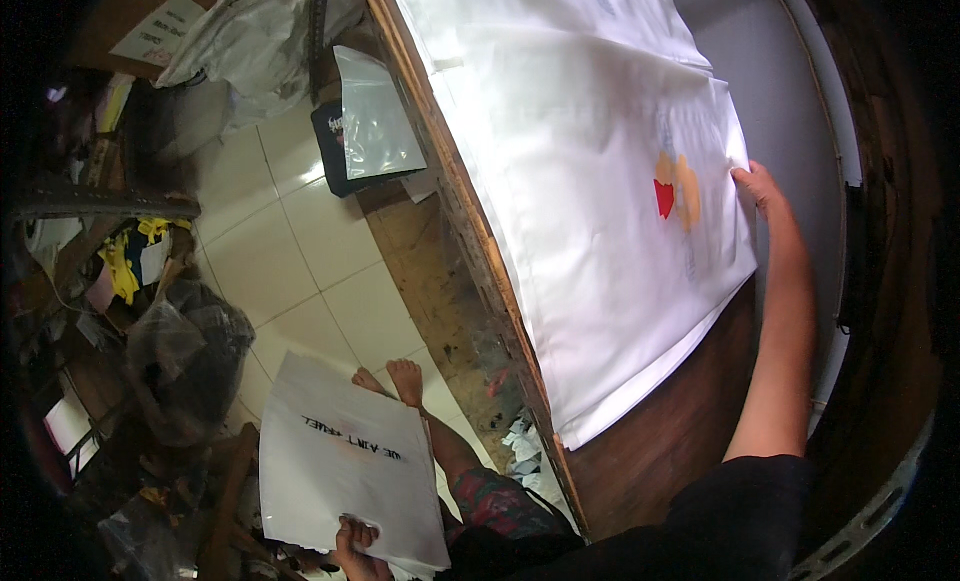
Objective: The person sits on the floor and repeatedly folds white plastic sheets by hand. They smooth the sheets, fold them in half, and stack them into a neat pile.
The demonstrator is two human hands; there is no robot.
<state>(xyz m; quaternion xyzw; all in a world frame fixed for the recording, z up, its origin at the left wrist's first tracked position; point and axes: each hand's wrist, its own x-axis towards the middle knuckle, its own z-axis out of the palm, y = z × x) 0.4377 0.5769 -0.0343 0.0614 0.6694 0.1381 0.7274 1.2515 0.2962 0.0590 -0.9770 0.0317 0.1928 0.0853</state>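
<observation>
On the tabletop lies a large white sheet point(600, 111), smooth and faintly creased, with a red and orange printed patch point(672, 191) on its right half. My right hand point(757, 186) pinches the sheet's right edge between thumb and fingers. Down at the lower left, my left hand point(358, 549) grips the bottom edge of a flat white printed piece point(350, 461) with black lettering across it. That piece looks like several layers together; whether it is cloth or plastic I cannot tell. It hangs beside the table, above my legs.
A wooden edge point(470, 201) runs along the table's left side. Below it, a clear plastic sleeve point(380, 121) lies over a black packet. Crumpled plastic bags point(190, 351) and cluttered shelves fill the left. The floor is tiled point(310, 241). A pale wall stands to the right.
</observation>
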